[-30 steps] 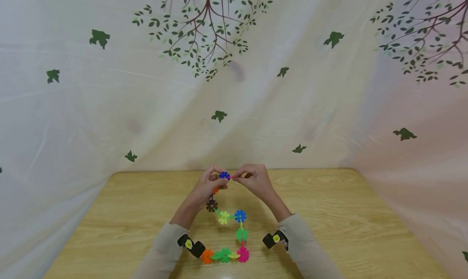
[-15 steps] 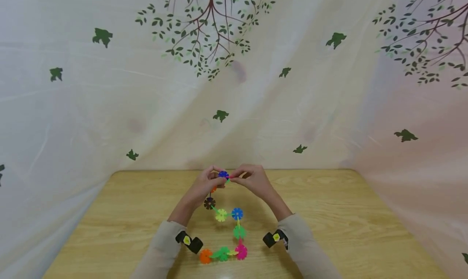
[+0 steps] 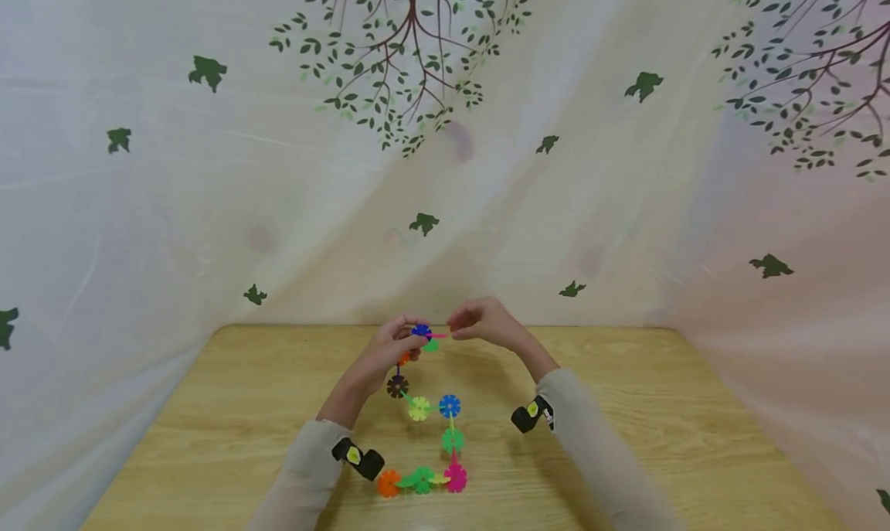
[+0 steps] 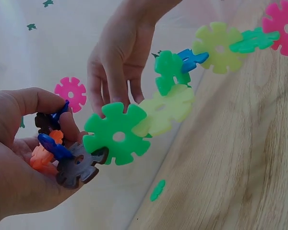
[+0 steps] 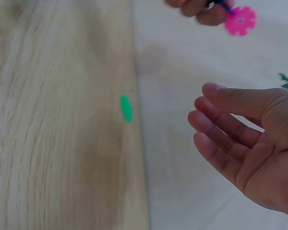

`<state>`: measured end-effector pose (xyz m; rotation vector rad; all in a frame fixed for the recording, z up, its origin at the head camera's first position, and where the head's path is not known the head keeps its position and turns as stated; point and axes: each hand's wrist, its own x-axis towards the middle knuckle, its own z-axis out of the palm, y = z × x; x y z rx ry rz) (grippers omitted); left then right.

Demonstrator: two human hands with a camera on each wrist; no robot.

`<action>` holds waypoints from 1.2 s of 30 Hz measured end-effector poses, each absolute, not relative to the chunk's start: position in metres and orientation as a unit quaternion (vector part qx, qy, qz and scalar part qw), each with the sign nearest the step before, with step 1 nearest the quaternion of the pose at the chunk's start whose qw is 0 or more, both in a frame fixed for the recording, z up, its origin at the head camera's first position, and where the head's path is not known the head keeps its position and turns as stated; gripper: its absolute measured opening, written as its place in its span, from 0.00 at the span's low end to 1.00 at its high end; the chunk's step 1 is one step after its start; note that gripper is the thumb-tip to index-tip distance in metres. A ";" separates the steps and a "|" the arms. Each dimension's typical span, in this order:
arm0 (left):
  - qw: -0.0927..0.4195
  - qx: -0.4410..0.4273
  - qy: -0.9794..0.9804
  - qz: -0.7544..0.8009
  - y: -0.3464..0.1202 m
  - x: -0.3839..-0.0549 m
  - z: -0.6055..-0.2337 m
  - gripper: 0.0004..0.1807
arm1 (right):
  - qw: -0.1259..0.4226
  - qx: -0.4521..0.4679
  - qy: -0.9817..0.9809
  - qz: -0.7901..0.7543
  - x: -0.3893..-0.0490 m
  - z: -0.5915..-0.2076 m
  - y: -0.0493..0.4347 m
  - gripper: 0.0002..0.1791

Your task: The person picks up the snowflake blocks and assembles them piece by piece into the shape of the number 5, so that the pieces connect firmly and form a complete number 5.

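Note:
My left hand (image 3: 385, 355) pinches a dark blue notched plastic disc (image 3: 421, 331) between thumb and fingers. Slotted into it and sticking out to the right is a pink disc (image 4: 77, 87). From this hand hangs a chain of interlocked discs, with orange (image 4: 42, 158), dark brown (image 4: 72, 172) and green (image 4: 98, 141) ones close to the palm. My right hand (image 5: 245, 139) is just right of the pink disc and apart from it, fingers loosely bent around nothing.
The chain zigzags toward me across the wooden table (image 3: 626, 438), through a blue disc (image 3: 450, 406) and a larger pink disc (image 3: 455, 478) to an orange end disc (image 3: 389, 484). A loose green disc (image 5: 126, 108) lies near the table's far edge. Behind hangs a printed cloth (image 3: 334, 229).
My right hand has let go of the pink disc and moved slightly up and right. The pink disc stays on the blue one in my left hand, which has shifted little.

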<state>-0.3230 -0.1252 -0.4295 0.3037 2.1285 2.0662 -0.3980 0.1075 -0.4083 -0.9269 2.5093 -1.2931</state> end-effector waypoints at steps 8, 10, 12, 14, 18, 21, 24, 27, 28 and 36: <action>0.087 0.089 0.708 0.696 -0.127 -0.324 -0.431 0.19 | 0.151 -0.307 0.841 -0.419 -0.425 -0.436 0.093 0.13; 0.087 0.086 0.704 0.699 -0.127 -0.325 -0.432 0.18 | 0.152 -0.310 0.844 -0.410 -0.428 -0.442 0.091 0.14; 0.088 0.089 0.701 0.703 -0.127 -0.326 -0.433 0.17 | 0.152 -0.312 0.848 -0.400 -0.430 -0.446 0.089 0.15; 0.088 0.091 0.697 0.706 -0.126 -0.326 -0.434 0.16 | 0.154 -0.310 0.854 -0.389 -0.432 -0.450 0.088 0.18; 0.091 0.089 0.692 0.711 -0.125 -0.326 -0.432 0.16 | 0.165 -0.302 0.861 -0.375 -0.437 -0.459 0.085 0.22; 0.091 0.083 0.692 0.712 -0.125 -0.324 -0.431 0.16 | 0.172 -0.303 0.860 -0.373 -0.439 -0.466 0.084 0.24; 0.090 0.079 0.691 0.713 -0.125 -0.323 -0.431 0.16 | 0.177 -0.315 0.856 -0.371 -0.439 -0.468 0.083 0.25; 0.090 0.077 0.689 0.715 -0.125 -0.323 -0.431 0.16 | 0.183 -0.323 0.853 -0.367 -0.439 -0.468 0.082 0.26; 0.091 0.076 0.688 0.716 -0.125 -0.323 -0.431 0.16 | 0.183 -0.327 0.854 -0.361 -0.439 -0.468 0.081 0.26; 0.091 0.079 0.686 0.717 -0.126 -0.324 -0.430 0.15 | 0.183 -0.312 0.865 -0.348 -0.437 -0.465 0.078 0.15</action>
